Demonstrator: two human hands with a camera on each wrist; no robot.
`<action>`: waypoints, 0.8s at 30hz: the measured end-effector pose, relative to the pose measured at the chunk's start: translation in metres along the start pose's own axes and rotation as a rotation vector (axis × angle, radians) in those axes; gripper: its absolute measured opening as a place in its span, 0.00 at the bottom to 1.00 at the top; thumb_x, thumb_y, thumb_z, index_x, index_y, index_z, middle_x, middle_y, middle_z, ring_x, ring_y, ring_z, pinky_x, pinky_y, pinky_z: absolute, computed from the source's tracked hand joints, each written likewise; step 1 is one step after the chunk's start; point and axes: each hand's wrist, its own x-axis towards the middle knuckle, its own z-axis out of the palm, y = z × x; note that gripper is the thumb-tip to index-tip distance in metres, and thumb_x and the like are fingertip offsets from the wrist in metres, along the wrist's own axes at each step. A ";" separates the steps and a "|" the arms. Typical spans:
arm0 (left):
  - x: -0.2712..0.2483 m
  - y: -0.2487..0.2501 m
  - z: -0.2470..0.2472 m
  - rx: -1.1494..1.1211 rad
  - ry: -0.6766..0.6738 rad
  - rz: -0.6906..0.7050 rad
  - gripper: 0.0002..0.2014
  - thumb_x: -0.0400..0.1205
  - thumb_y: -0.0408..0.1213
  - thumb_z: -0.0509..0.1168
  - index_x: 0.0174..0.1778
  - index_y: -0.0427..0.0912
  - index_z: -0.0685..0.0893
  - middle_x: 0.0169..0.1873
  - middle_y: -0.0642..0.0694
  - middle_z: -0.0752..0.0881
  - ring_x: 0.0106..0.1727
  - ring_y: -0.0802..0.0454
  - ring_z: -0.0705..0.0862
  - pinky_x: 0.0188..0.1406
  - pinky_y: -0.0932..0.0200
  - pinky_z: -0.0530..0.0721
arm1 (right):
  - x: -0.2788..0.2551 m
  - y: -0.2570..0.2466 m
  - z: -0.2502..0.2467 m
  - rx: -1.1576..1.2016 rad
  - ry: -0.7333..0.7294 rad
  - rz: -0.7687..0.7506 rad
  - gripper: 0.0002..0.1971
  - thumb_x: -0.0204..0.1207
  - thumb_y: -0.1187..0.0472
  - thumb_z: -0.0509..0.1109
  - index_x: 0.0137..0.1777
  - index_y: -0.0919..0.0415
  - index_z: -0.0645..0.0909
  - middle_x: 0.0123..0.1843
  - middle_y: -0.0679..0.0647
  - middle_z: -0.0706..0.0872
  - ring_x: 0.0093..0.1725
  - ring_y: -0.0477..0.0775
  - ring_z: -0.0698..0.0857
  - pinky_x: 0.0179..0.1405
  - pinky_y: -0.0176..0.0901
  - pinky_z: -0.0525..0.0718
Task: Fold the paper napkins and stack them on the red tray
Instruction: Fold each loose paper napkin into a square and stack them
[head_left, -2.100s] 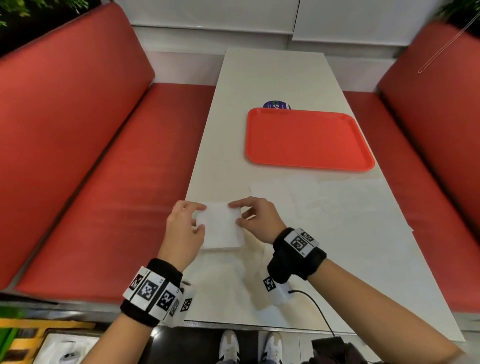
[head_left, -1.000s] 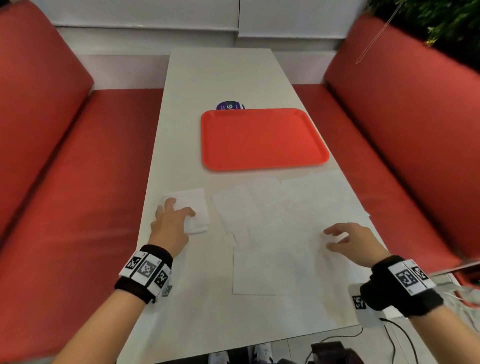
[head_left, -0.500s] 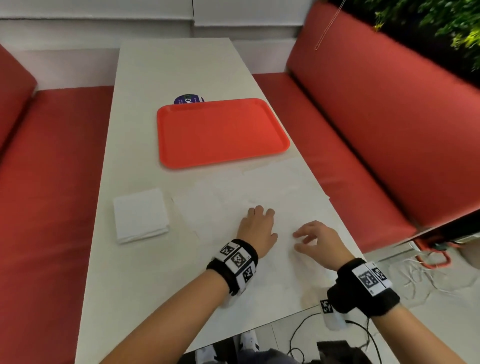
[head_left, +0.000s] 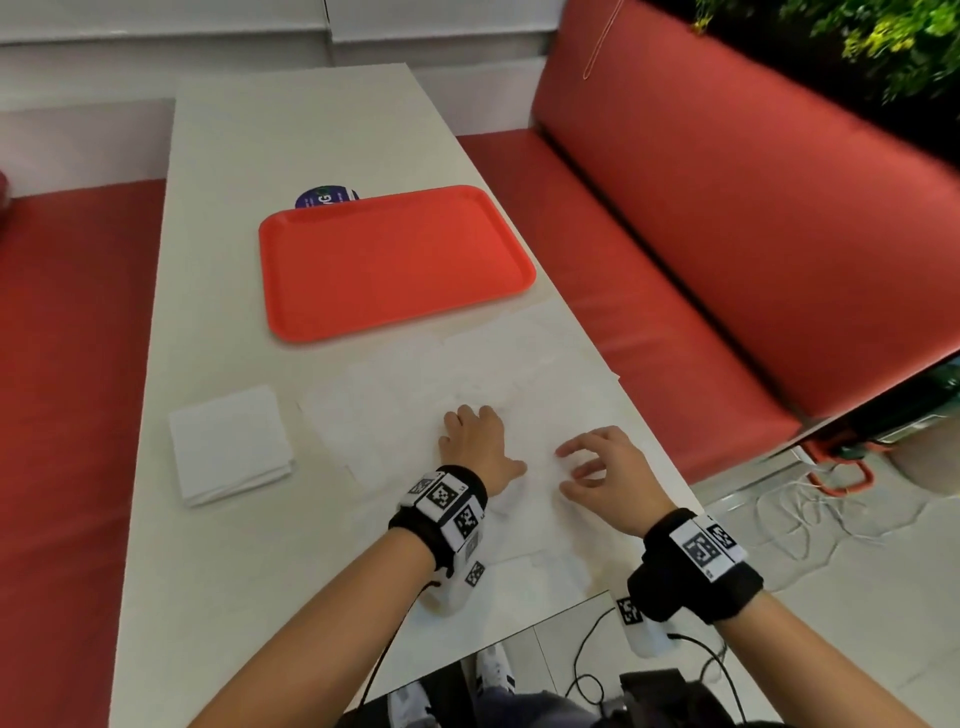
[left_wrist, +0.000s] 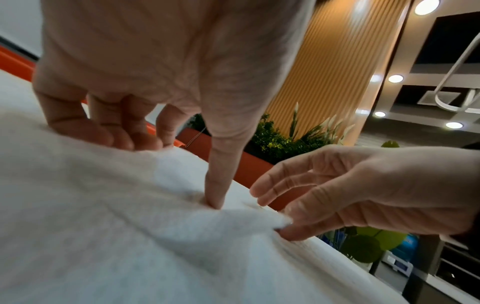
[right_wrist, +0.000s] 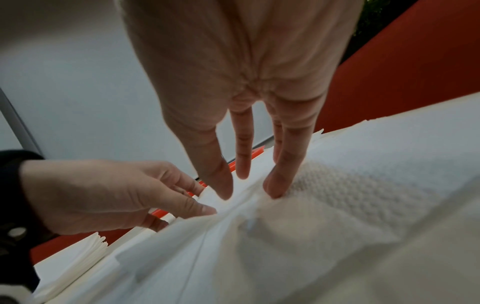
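Head: left hand (head_left: 475, 441) flat on the loose white paper napkins (head_left: 524, 374) spread on the pale counter (head_left: 249, 571); right hand (head_left: 605, 470) beside it, fingers spread. Folded white napkin stack (head_left: 228, 444) sits left, flat red plastic tray (head_left: 389, 260) beyond, bare.

Left wrist: straight fingers (left_wrist: 215, 191) pin the sheet.

Right wrist: fingers (right_wrist: 221, 181) loose, nothing gripped, bunching the top ply. Advice: peel one ply only, keep the pin.
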 end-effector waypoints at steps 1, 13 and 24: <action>0.000 -0.001 0.001 -0.031 0.001 -0.005 0.31 0.73 0.51 0.74 0.66 0.40 0.72 0.65 0.39 0.70 0.68 0.39 0.66 0.61 0.49 0.71 | 0.000 0.000 0.000 -0.011 -0.006 -0.001 0.13 0.69 0.65 0.78 0.53 0.55 0.85 0.56 0.51 0.74 0.45 0.46 0.86 0.45 0.28 0.85; -0.047 -0.050 -0.060 -0.956 0.126 0.130 0.12 0.70 0.31 0.79 0.42 0.46 0.84 0.45 0.43 0.90 0.46 0.44 0.89 0.49 0.51 0.86 | -0.005 -0.047 -0.007 0.037 -0.114 -0.021 0.16 0.75 0.41 0.71 0.39 0.54 0.90 0.37 0.56 0.89 0.40 0.55 0.87 0.47 0.45 0.84; -0.142 -0.151 -0.088 -1.324 0.153 0.035 0.33 0.61 0.34 0.81 0.64 0.43 0.82 0.56 0.38 0.89 0.56 0.39 0.89 0.56 0.42 0.87 | 0.008 -0.157 0.059 0.786 -0.502 0.171 0.12 0.76 0.60 0.74 0.57 0.64 0.86 0.41 0.56 0.88 0.38 0.51 0.86 0.43 0.40 0.88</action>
